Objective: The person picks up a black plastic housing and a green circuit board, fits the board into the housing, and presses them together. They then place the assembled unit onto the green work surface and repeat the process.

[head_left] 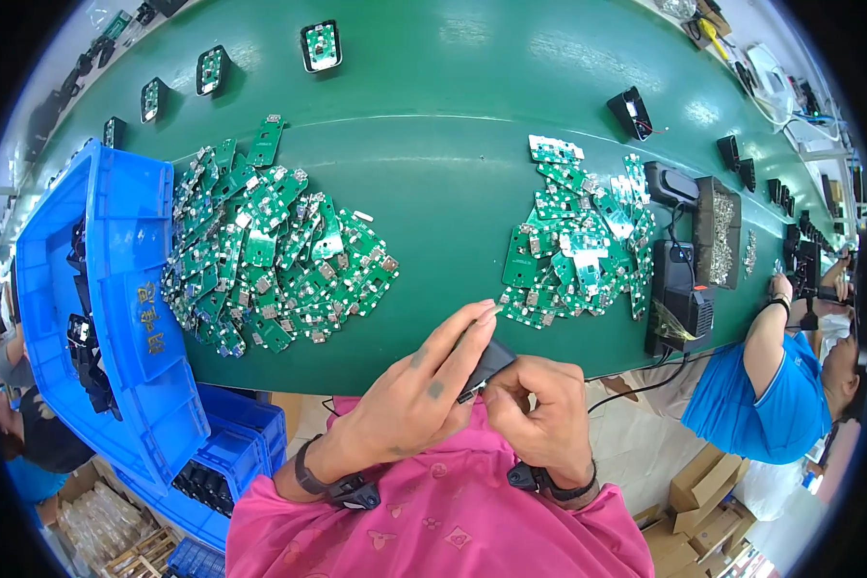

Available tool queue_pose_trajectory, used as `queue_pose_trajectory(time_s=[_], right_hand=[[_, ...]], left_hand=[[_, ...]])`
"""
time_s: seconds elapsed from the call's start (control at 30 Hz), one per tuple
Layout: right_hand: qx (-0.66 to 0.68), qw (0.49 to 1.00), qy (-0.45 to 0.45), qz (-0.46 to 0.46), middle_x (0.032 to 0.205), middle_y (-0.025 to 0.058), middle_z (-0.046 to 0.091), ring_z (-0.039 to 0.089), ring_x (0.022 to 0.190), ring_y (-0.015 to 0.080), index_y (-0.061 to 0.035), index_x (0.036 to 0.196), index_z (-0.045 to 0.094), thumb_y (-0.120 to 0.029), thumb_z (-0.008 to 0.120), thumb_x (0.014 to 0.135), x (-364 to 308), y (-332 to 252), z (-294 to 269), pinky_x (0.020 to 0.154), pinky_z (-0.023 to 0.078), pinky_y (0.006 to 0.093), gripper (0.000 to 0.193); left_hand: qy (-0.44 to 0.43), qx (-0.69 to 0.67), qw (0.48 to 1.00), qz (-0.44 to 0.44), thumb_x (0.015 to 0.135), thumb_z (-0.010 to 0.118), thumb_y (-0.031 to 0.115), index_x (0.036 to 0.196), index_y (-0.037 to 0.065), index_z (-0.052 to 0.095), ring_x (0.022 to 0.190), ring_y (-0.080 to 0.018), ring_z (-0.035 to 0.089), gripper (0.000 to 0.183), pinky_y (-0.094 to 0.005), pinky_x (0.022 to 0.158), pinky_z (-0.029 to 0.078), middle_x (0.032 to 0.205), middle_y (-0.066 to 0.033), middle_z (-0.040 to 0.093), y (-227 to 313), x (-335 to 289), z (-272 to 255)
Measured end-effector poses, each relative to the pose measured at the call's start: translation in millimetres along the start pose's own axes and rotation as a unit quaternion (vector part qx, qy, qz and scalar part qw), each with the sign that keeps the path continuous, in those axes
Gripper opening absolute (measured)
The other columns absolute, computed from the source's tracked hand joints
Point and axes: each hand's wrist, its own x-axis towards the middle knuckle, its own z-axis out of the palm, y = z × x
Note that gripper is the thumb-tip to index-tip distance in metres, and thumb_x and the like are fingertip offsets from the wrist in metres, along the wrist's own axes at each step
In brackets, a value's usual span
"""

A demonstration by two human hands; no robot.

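Near the front edge of the bench, a black plastic housing [492,362] is gripped in my left hand [405,397], whose fingers lie along its upper side. My right hand [546,409] is closed at the housing's lower right edge, thumb and fingers pinched together. Whatever lies between those fingertips is hidden. Beyond my hands, a big heap of green circuit boards [260,246] spreads to the left. A smaller heap of green circuit boards [578,231] lies to the right, close to my right hand.
Left stands a blue bin [125,250] with black parts. At right are a black electric device [679,289] and a tray of small metal parts [718,231]. Housings with boards [321,46] and an open black housing [630,114] stand farther back. A co-worker [775,395] sits right.
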Motion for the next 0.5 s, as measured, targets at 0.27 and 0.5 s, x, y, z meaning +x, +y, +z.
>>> queue_pose_trajectory(time_s=[0.27,0.5], right_hand=[[0.068,0.997,0.015,0.029,0.061,0.0055,0.056,0.051,0.047,0.0102,0.0016,0.074,0.060,0.003,0.066,0.076,-1,1,7,0.044,0.039,0.0278,0.006],[-0.086,0.993,0.057,-0.064,0.060,0.0040,0.058,0.056,0.046,0.0110,-0.0019,0.071,0.059,0.003,0.064,0.075,-1,-6,16,0.044,0.041,0.0250,0.008]], left_hand=[[0.059,-0.058,0.996,-0.044,0.079,0.055,-0.007,0.147,-0.010,0.026,0.134,-0.0436,0.042,0.074,-0.0437,0.110,0.039,0.147,-0.0281,0.038,5,-6,7],[0.060,-0.053,0.996,-0.050,0.080,0.056,-0.006,0.147,-0.010,0.026,0.134,-0.0439,0.042,0.073,-0.0438,0.108,0.040,0.147,-0.0279,0.037,5,-12,5]])
